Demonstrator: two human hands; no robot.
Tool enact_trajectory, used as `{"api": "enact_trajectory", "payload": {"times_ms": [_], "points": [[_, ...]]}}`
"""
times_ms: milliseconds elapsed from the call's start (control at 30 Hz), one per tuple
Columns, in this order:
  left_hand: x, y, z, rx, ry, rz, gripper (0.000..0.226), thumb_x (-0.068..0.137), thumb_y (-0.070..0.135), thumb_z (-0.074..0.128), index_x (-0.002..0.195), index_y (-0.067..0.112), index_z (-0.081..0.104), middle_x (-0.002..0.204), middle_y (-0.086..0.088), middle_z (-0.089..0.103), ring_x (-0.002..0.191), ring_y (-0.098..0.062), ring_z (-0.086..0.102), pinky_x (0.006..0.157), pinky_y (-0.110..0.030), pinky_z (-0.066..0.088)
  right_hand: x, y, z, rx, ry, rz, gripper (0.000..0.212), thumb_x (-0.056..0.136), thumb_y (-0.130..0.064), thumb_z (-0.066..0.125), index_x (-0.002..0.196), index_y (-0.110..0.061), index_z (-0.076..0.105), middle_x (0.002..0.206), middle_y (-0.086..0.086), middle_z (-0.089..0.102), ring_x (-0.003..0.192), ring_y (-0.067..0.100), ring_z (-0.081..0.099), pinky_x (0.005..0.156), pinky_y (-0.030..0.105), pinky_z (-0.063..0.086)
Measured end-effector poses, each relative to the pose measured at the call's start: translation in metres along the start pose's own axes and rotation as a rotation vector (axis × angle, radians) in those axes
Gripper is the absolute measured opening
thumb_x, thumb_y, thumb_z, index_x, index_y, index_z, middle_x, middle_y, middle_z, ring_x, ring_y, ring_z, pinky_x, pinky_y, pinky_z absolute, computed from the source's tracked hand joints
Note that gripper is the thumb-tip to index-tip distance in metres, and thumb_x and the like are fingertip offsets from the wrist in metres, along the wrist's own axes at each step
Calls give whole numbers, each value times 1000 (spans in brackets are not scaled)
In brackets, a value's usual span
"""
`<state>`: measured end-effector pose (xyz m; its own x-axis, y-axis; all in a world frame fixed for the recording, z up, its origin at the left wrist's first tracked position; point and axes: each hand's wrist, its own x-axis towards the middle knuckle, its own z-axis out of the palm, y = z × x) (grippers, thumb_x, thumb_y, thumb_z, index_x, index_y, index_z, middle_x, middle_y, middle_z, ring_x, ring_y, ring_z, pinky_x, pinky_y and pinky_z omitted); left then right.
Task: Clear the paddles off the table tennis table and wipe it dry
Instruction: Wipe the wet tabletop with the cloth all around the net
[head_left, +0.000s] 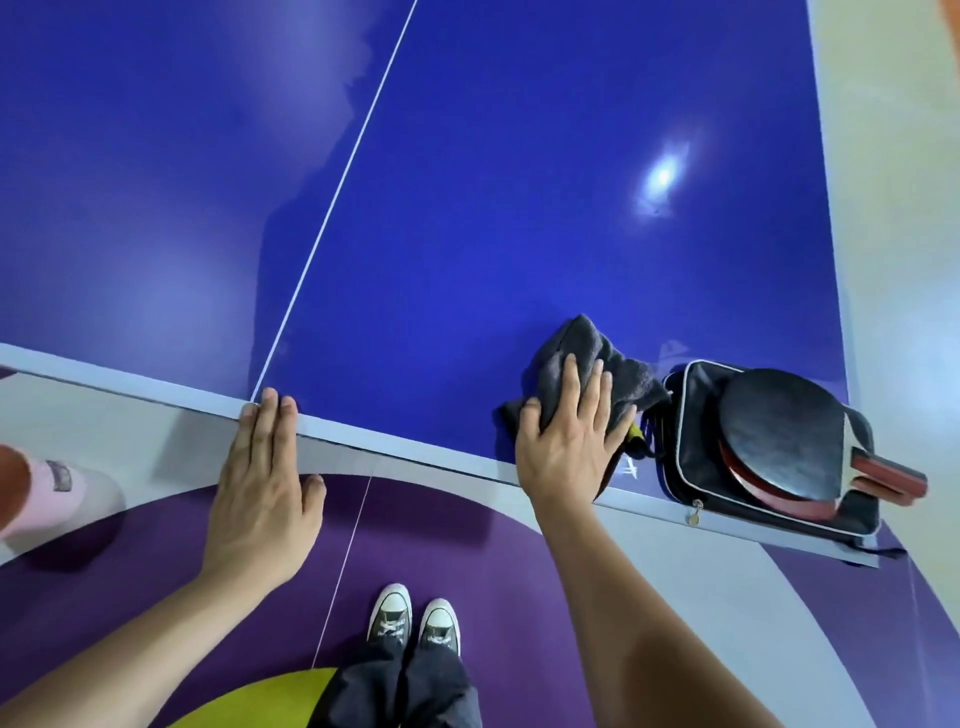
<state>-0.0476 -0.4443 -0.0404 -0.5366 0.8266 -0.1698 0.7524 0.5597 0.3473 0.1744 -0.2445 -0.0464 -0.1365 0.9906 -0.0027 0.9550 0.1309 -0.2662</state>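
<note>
Right hand (566, 441) presses a dark cloth (587, 364) flat on the blue desk (467, 208), grip wide, 2 paddles (784, 441) at 3 o'clock; left hand (265, 483) rests open on the desk edge.

One blue surface (519, 208) is filling the view, with one white centre line (332, 202) running across it. One dark grey cloth (587, 364) is lying at about four o'clock. One black zip case (691, 441) is sitting at four o'clock too, carrying two paddles (784, 431) stacked together. Two hands, the left (262, 493) and the right (566, 441), are showing, and two sneakers (413, 618) are standing at six o'clock.
</note>
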Motion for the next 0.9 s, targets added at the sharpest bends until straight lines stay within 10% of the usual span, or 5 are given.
{"api": "enact_trajectory", "payload": {"times_ms": [267,467,600,900], "points": [[1,-11,-20,60,-78,24,80,95,31,55,160,17,11,169,2,0,155,-18,2,118,-41,28,-62,-93,21,32,-255,-814,84,84,-48,54,161,-30,26,171,2,17,159,17,5,126,58,3],[-44,-15,-28,74,-55,-94,71,94,31,52,157,21,22,166,-3,16,152,-24,18,120,-39,26,-63,-103,17,-126,-261,-879,79,88,-28,65,160,-31,31,167,3,29,154,22,26,125,54,17],[-94,-21,-34,57,-36,-171,67,87,28,63,150,19,40,159,-5,34,145,-26,36,114,-40,35,-84,-128,8,-155,-189,-891,72,70,-9,80,138,-26,63,135,6,64,116,28,62,93,49,47],[-159,-112,-55,0,29,-541,53,84,24,64,137,17,58,150,-10,48,135,-31,48,117,-47,33,-165,-261,27,-131,-255,-1174,62,67,-6,83,126,-20,69,106,10,65,88,32,62,76,44,51]]}}
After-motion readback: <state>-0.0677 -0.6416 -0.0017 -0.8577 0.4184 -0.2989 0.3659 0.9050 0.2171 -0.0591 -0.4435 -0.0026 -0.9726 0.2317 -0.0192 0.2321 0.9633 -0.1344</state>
